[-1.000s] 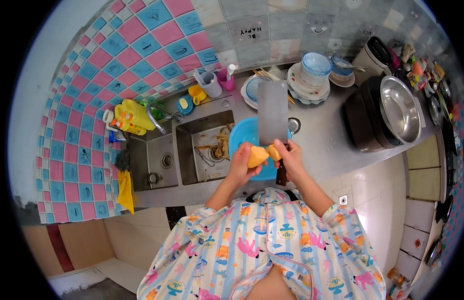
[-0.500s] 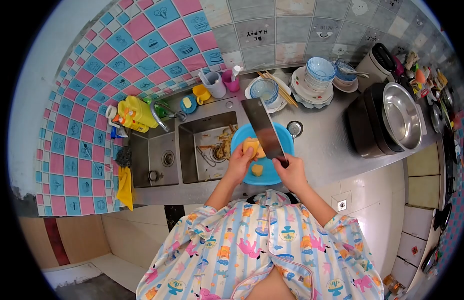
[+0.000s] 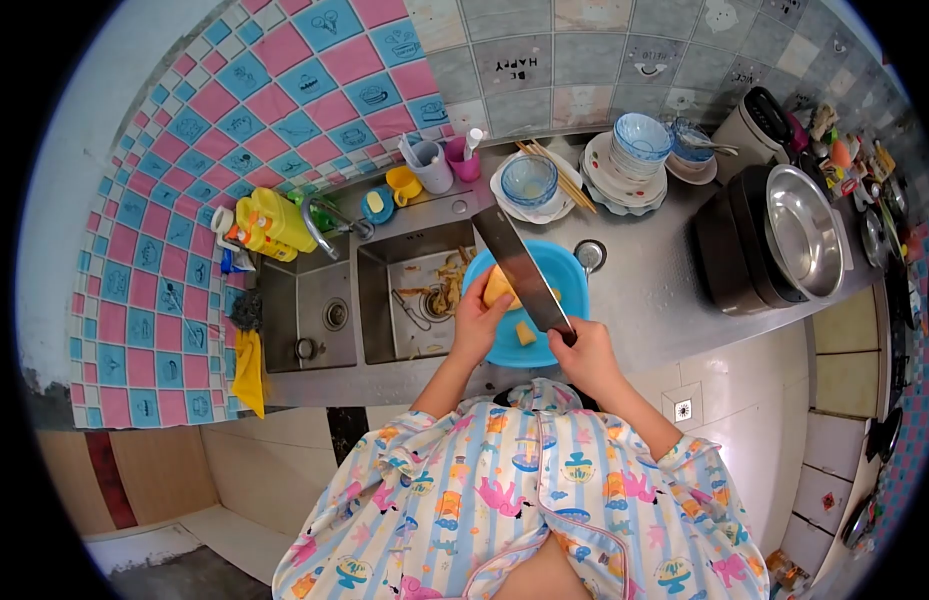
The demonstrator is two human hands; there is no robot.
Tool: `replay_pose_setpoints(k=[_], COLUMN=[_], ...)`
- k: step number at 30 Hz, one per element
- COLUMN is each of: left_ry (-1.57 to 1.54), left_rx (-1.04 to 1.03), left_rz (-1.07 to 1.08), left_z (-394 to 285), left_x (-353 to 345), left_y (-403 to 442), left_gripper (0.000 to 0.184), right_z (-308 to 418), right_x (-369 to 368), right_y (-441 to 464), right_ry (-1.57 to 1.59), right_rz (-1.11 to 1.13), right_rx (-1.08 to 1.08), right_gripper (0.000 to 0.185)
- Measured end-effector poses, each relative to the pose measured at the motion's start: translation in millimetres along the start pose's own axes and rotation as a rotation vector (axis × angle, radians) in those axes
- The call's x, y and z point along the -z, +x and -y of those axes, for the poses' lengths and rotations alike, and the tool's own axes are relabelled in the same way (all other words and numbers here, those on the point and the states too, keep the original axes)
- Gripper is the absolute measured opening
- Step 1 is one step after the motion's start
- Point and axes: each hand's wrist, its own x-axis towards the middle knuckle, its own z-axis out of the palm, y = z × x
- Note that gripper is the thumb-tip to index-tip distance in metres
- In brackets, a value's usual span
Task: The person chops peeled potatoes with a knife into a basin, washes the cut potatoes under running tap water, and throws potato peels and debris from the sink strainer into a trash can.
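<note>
My left hand [image 3: 476, 318] is closed round a yellow-orange peeled piece of food [image 3: 499, 287] above the left side of a blue basin [image 3: 571, 275]. In my right hand [image 3: 586, 352] is the handle of a broad cleaver [image 3: 524, 274]. Its blade slants up and to the left over the basin, against or very near the held piece; contact is not clear. A cut yellow chunk [image 3: 525, 333] lies in the basin between my hands, and a bit of another shows just right of the blade.
Left of the basin, a double sink [image 3: 384, 340] holds brownish peelings [image 3: 447, 290]. Behind stand a glass bowl [image 3: 529, 181] on a plate, chopsticks [image 3: 564, 178] and stacked bowls [image 3: 639, 140]. At right, a steel bowl [image 3: 802, 225] rests on a dark appliance [image 3: 729, 235]. Yellow bottles [image 3: 279, 222] stand by the faucet.
The cut chunk at my right hand has dropped into the basin. The cleaver has swung from upright to slanting left, over the basin, and my left hand still holds the larger piece.
</note>
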Motion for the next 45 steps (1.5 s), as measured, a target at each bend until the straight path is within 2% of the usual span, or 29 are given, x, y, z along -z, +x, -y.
replay_pose_setpoints(k=[3, 6, 9, 12, 18, 21, 24, 27, 30, 34, 35, 39, 41, 42, 45], left_ry=[0.111, 0.129, -0.033, -0.163, 0.336, 0.303, 0.061, 0.074, -0.098, 0.026, 0.091, 0.228, 0.349, 0.41, 0.314], left_rx=[-0.081, -0.05, 0.171, 0.122, 0.011, -0.023, 0.074, 0.153, 0.234, 0.234, 0.258, 0.267, 0.207, 0.176, 0.213], left_rz=[0.018, 0.046, 0.036, 0.093, 0.02, 0.056, 0.061, 0.097, 0.154, 0.264, 0.339, 0.362, 0.345, 0.337, 0.321], left_z=[3, -3, -7, -9, -15, -5, -3, 5, 13, 28, 33, 49, 48, 49, 73], left_x=[3, 3, -2, -3, -3, -1, -9, -5, -9, -36, -44, -91, -107, -113, -108], left_y=[-1, -1, -5, -1, -2, 0, -1, 2, 5, 19, 25, 33, 30, 28, 20], left_gripper=[0.055, 0.05, 0.044, 0.04, 0.044, 0.045, 0.043, 0.039, 0.038, 0.037, 0.043, 0.06, 0.07, 0.075, 0.067], right_z=[0, -2, 1, 2, -3, -11, -5, -7, -29, -51, -55, -84, -101, -107, -147], right_x=[3, 4, -2, -9, -11, -8, -7, -10, -12, 4, 12, 48, 60, 65, 71], right_y=[-1, -1, -2, -7, -6, -2, -3, -6, -7, -11, -13, -20, -18, -17, -8], right_ry=[-0.031, -0.038, -0.031, -0.048, -0.064, -0.062, -0.064, -0.086, -0.114, -0.155, -0.172, -0.299, -0.268, -0.251, -0.373], right_rz=[0.021, 0.044, 0.047, 0.018, 0.008, 0.025, 0.013, -0.01, -0.056, -0.128, -0.153, -0.319, -0.453, -0.52, -0.504], right_rx=[0.015, 0.003, -0.004, -0.002, -0.009, -0.013, -0.026, -0.02, 0.02, -0.042, -0.065, -0.102, -0.086, -0.078, -0.221], right_gripper=[0.014, 0.013, 0.012, 0.013, 0.014, 0.013, 0.013, 0.014, 0.016, 0.022, 0.023, 0.026, 0.013, 0.012, 0.013])
